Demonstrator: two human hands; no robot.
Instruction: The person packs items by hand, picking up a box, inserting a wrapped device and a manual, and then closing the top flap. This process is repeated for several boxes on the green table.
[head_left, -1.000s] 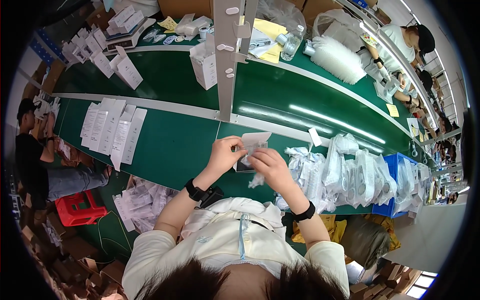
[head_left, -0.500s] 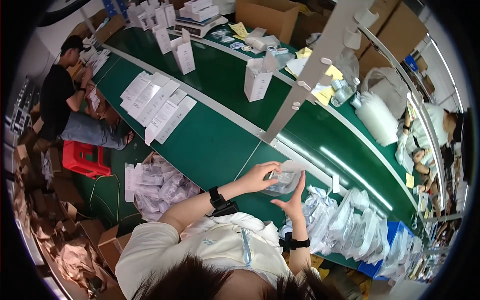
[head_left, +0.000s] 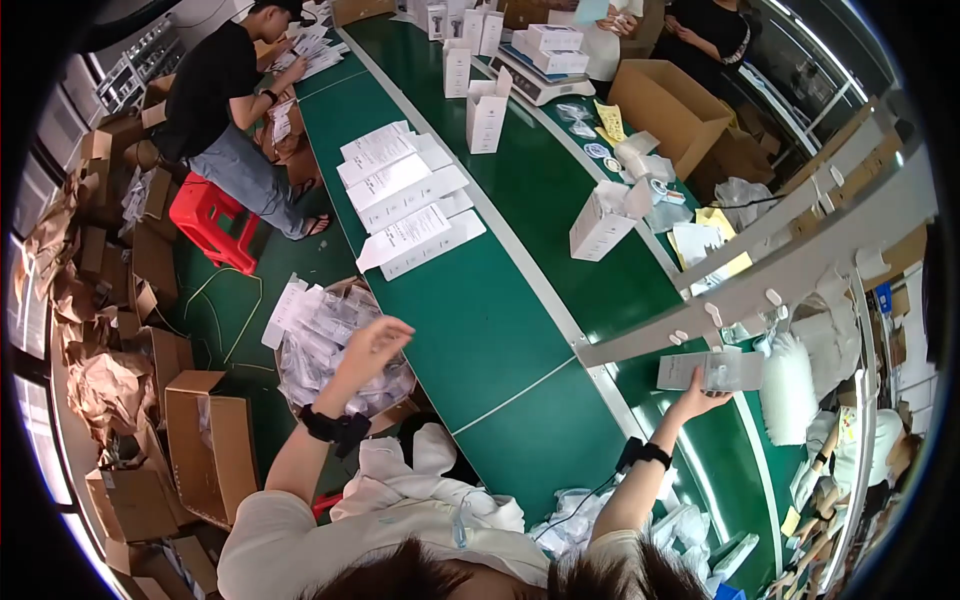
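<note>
My right hand (head_left: 702, 396) grips a small white box (head_left: 682, 371) with its flap open, over the green belt beside the metal post. Something clear or grey shows at the box's open end. On the other side, my left hand (head_left: 376, 346) is raised by the bench edge, above a carton of clear-bagged items (head_left: 322, 345). Its fingers are loosely bent and apart, and I see nothing in them. Flat white boxes with printed leaflets (head_left: 410, 195) lie in a row on the green bench (head_left: 470, 310).
Upright white boxes (head_left: 487, 118) stand along the belt, one (head_left: 604, 222) nearer the post (head_left: 740, 310). Clear-bagged parts (head_left: 575, 510) pile up near my right forearm. A co-worker (head_left: 220, 110) sits at the far left near a red stool (head_left: 212, 220). Brown cartons (head_left: 205, 440) crowd the floor.
My view has turned to the right. My hands, earlier together around the white box, are now wide apart; the right has carried it over the belt, the left has swung left.
</note>
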